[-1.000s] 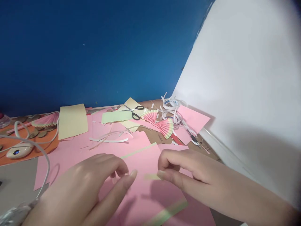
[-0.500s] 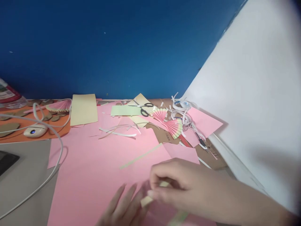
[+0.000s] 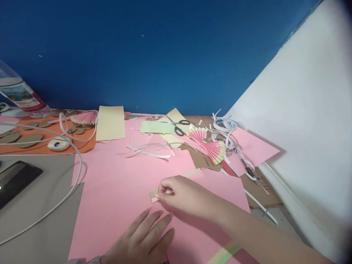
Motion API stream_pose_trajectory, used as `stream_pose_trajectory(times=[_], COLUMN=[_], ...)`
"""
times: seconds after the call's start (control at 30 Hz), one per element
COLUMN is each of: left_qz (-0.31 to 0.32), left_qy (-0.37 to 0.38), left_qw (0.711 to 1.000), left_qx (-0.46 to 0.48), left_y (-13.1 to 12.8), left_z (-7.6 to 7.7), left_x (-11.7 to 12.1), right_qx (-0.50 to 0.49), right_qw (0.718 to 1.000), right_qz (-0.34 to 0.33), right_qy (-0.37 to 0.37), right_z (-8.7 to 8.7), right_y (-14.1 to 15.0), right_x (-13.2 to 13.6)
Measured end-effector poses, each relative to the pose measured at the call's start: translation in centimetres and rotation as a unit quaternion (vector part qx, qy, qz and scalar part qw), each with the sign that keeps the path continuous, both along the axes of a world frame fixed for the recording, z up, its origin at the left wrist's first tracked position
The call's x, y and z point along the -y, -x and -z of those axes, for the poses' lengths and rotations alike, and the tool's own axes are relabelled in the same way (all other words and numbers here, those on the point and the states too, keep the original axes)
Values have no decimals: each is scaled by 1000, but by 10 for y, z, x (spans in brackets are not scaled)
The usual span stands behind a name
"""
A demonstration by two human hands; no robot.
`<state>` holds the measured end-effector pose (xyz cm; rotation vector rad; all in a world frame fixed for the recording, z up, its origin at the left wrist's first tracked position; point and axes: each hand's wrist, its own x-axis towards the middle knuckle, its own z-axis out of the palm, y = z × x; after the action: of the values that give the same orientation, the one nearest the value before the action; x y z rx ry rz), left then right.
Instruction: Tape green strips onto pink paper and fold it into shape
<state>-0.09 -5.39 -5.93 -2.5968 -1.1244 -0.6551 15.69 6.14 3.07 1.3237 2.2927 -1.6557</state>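
Observation:
My right hand [image 3: 180,192] pinches a narrow pale yellow paper strip [image 3: 154,200] between thumb and fingers. It is close to a pale green strip [image 3: 194,172] along the upper edge of a pink paper sheet [image 3: 203,234]; most of that strip is hidden behind the hand. My left hand [image 3: 147,233] lies flat on the pink paper with its fingers stretched out, just below the right hand. Near the bottom, a green and yellow band [image 3: 227,252] crosses the sheet's lower edge, partly behind my right forearm.
Black-handled scissors [image 3: 180,127] rest on a green paper piece [image 3: 155,127]. Beside them are a pleated pink paper bow [image 3: 210,146], tape rolls with curled white strips [image 3: 225,124] and a pen [image 3: 249,169]. Leftward are a phone [image 3: 19,181], a white cable [image 3: 80,172] and a tilted bottle [image 3: 23,95].
My left hand has come down from a curled, raised pose to lie flat on the paper. My right hand carried the yellow strip left to the green-edged side. The view has shifted left.

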Motion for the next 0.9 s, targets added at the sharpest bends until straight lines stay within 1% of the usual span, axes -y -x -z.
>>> stream_pose_trajectory(times=[0.07,0.13,0.2,0.43,0.6,0.7,0.8,0.9], left_qz=[-25,-37,-39,-39,-42,-76,-117,-116], left_qy=[46,63,52,20,29,50,62,61], left_qw=[999,997,998,999,999,996,991,991], left_qx=[-14,-18,-11,-14,-6,10,14,1], left_y=[4,8,10,13,16,17,17,17], left_z=[-6,-9,-10,-4,-4,-5,-5,-6], left_x=[0,1,2,1,1,4,6,7], right_qx=[23,46,55,79,97,101,112,122], right_qw=[999,998,997,995,994,994,994,993], right_qz=[5,7,5,12,31,28,5,-2], right_qy=[-28,-49,-57,-60,-44,-22,6,9], right_z=[3,5,7,7,6,5,4,4], right_y=[1,2,2,4,9,11,10,9], right_x=[-1,-3,-5,-3,-4,-7,-10,-13])
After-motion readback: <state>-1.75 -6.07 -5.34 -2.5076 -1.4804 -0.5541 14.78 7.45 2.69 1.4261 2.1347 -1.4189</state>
